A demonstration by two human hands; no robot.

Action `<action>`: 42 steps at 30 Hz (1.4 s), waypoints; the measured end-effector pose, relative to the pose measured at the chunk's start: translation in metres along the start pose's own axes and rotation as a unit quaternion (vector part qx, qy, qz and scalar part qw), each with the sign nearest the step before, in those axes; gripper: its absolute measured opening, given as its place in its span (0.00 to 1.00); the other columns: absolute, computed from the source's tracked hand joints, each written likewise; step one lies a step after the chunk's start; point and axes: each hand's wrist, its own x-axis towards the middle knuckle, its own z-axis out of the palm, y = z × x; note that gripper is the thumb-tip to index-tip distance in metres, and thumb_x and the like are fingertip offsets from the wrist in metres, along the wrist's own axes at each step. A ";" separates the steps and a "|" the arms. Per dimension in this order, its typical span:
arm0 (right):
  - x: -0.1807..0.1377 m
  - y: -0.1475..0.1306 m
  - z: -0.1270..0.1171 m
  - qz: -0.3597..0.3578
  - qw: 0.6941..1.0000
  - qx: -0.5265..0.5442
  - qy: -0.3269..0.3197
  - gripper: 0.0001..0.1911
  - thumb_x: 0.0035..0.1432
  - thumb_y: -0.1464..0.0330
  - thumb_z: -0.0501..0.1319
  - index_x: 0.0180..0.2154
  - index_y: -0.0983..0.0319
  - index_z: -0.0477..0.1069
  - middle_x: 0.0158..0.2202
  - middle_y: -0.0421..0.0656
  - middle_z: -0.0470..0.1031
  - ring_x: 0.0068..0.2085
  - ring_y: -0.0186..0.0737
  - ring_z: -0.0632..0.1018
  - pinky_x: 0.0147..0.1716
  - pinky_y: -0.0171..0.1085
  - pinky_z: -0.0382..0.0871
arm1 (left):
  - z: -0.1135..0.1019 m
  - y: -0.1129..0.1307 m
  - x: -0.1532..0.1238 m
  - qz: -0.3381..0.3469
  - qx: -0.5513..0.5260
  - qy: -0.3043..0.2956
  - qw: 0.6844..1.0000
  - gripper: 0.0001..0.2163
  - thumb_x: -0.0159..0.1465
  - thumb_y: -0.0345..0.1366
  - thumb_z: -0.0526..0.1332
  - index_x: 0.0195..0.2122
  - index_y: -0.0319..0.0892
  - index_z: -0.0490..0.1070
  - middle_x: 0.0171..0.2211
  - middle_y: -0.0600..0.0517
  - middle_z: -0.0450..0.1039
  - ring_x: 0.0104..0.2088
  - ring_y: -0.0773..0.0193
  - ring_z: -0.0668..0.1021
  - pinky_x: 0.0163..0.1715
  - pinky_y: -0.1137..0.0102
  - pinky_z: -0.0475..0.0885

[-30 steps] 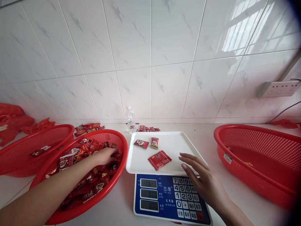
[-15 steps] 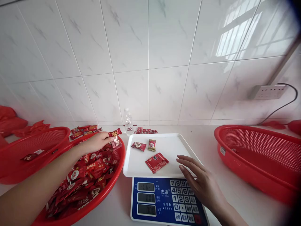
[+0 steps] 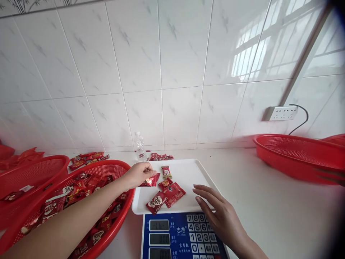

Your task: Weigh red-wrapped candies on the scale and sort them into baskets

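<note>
My left hand [image 3: 140, 173] reaches over the left edge of the white scale tray [image 3: 185, 172], fingers pinched on a red candy packet [image 3: 151, 181] held just above the tray. Several red candy packets [image 3: 168, 192] lie on the tray, and one small candy [image 3: 166, 171] sits further back. My right hand [image 3: 218, 214] rests open with fingers spread at the tray's front right corner, over the blue scale keypad [image 3: 201, 237]. A red basket [image 3: 88, 201] full of red candy packets stands under my left forearm.
A second red basket [image 3: 32, 172] with a few packets sits at far left. Another red basket [image 3: 296, 156] stands at the right by the wall. A small water bottle [image 3: 139, 146] and loose candies [image 3: 159, 157] lie behind the tray. A wall socket [image 3: 281, 113] is above.
My left hand lifted candy out of the basket and carried it right to the tray; more packets now lie on the tray. My right hand stayed put. The camera tilted upward.
</note>
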 end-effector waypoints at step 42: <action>0.099 -0.030 0.027 0.026 0.900 -0.014 -0.435 0.46 0.50 0.41 0.54 0.64 0.52 0.45 0.68 0.48 0.35 0.66 0.59 0.37 0.59 0.64 0.37 | 0.071 0.010 -0.143 0.183 0.056 0.271 0.943 0.26 0.63 0.47 0.55 0.62 0.51 0.54 0.59 0.46 0.63 0.58 0.52 0.66 0.54 0.59 0.67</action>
